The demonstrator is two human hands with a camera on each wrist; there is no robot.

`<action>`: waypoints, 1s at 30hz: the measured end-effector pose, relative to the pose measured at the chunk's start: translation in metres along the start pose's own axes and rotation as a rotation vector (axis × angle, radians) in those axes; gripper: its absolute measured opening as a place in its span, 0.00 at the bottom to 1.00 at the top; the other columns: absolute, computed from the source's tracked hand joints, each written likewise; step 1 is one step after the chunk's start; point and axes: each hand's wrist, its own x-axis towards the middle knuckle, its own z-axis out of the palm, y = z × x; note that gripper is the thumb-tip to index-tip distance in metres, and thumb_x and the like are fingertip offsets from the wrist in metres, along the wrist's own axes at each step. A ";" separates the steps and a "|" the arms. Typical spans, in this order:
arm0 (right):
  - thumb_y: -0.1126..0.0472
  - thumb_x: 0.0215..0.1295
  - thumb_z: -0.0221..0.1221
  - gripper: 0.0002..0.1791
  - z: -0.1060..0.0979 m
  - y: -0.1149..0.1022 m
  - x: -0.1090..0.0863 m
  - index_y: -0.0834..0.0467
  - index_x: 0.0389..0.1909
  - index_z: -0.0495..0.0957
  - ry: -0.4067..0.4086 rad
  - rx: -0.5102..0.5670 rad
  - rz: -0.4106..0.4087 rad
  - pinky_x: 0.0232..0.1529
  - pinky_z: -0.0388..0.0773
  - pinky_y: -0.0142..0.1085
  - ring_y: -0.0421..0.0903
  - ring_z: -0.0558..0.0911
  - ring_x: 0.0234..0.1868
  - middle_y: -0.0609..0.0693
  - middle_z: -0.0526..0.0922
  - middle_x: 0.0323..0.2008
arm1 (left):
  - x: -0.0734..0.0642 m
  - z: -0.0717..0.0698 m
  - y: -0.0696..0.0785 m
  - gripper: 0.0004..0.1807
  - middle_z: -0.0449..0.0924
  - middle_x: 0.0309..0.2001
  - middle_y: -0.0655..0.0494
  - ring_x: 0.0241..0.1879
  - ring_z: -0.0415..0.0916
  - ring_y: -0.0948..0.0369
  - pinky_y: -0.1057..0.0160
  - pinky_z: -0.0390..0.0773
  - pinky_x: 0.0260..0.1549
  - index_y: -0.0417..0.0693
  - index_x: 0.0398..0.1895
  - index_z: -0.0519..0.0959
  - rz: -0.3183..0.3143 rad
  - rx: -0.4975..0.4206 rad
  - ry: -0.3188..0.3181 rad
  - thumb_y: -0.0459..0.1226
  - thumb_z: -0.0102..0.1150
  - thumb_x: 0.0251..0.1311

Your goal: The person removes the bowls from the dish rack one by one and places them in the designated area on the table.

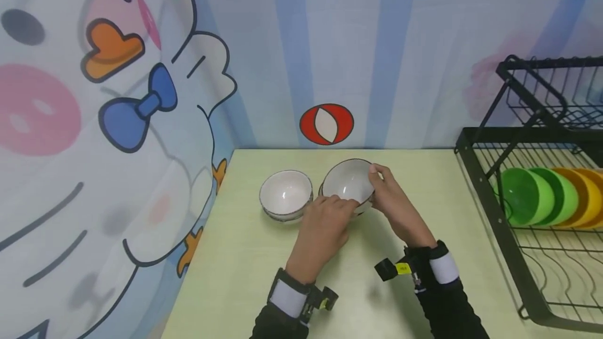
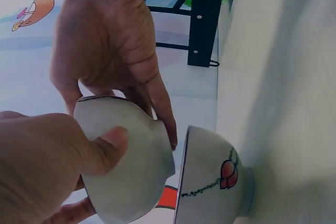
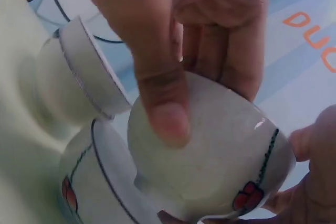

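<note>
left hand (image 1: pixel 325 232) and right hand (image 1: pixel 398 200) grip one white bowl (image 1: pixel 347 179)

the left holds its near rim, the right its right side, just above a patterned bowl (image 2: pixel 210 177) on the table (image 1: pixel 226 255); contact is unclear. two nested bowls (image 1: pixel 286 192) stand to the left; farther off, a black rack (image 1: pixel 500 229) holds green and orange bowls (image 1: pixel 525 198).

The person's hands (image 1: pixel 326 228) are bare. Next to the hands, each wrist carries a black strap (image 1: pixel 288 280) with a whitish panel (image 1: pixel 288 298). A small, boxy black camera (image 1: pixel 386 270) juts from each strap, with a yellow label (image 1: pixel 402 268) whose dark print is too small to read. Farther from the hands come black sleeves (image 1: pixel 449 310), the right one's outline faintly ribbed.
</note>
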 end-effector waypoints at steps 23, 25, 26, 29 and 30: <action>0.37 0.77 0.37 0.34 -0.014 -0.001 -0.004 0.57 0.72 0.62 0.101 -0.144 -0.065 0.72 0.65 0.52 0.59 0.64 0.74 0.60 0.62 0.74 | 0.002 0.020 -0.001 0.19 0.90 0.37 0.66 0.38 0.84 0.64 0.63 0.79 0.47 0.57 0.41 0.88 -0.055 0.026 -0.011 0.29 0.73 0.46; 0.37 0.77 0.37 0.34 -0.014 -0.002 -0.004 0.56 0.71 0.63 0.104 -0.152 -0.065 0.72 0.65 0.52 0.59 0.64 0.74 0.60 0.62 0.74 | 0.003 0.021 -0.001 0.18 0.90 0.36 0.65 0.37 0.84 0.64 0.64 0.79 0.45 0.57 0.41 0.88 -0.057 0.018 -0.005 0.28 0.73 0.46; 0.37 0.77 0.37 0.34 -0.013 -0.002 -0.004 0.56 0.71 0.63 0.103 -0.152 -0.064 0.72 0.65 0.52 0.59 0.64 0.74 0.59 0.62 0.74 | 0.002 0.021 -0.001 0.18 0.90 0.36 0.65 0.37 0.84 0.64 0.64 0.79 0.43 0.57 0.40 0.88 -0.059 0.015 -0.004 0.28 0.72 0.47; 0.36 0.77 0.37 0.35 -0.013 -0.001 -0.005 0.55 0.71 0.63 0.099 -0.152 -0.052 0.72 0.65 0.52 0.58 0.64 0.74 0.59 0.62 0.74 | 0.000 0.022 -0.001 0.17 0.90 0.35 0.65 0.35 0.84 0.64 0.64 0.79 0.39 0.57 0.39 0.88 -0.059 0.015 -0.007 0.28 0.71 0.48; 0.36 0.77 0.37 0.35 -0.012 -0.001 -0.006 0.55 0.71 0.63 0.097 -0.149 -0.048 0.72 0.65 0.51 0.58 0.63 0.75 0.58 0.62 0.74 | -0.001 0.022 -0.001 0.17 0.90 0.34 0.65 0.35 0.84 0.64 0.64 0.78 0.38 0.57 0.39 0.89 -0.060 0.014 -0.008 0.28 0.71 0.48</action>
